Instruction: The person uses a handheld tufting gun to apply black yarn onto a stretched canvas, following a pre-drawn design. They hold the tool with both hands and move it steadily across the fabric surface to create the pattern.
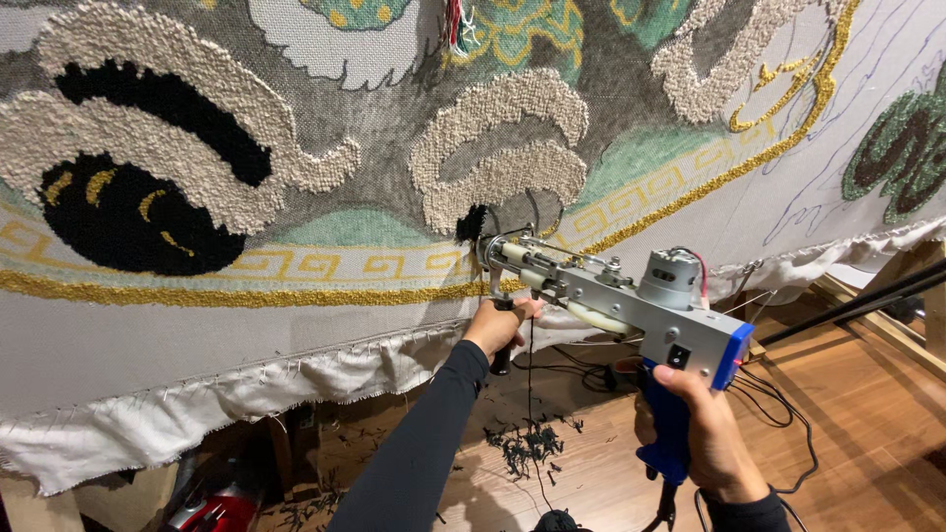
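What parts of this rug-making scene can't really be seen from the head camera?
- Needle tip of the tufting gun: buried in the cloth.
- Front handle: wrapped by the left hand.
- Blue handle: largely covered by the right hand.
- Rug design: cut off by top and side edges.
- Red object on the floor: cut off by the bottom edge, under the cloth's hem.

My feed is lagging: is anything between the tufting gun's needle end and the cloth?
Nothing visible. The tufting gun has its needle end right at the stretched cloth, beside a black tufted patch. The left hand grips the front handle below; the right hand holds the blue grip.
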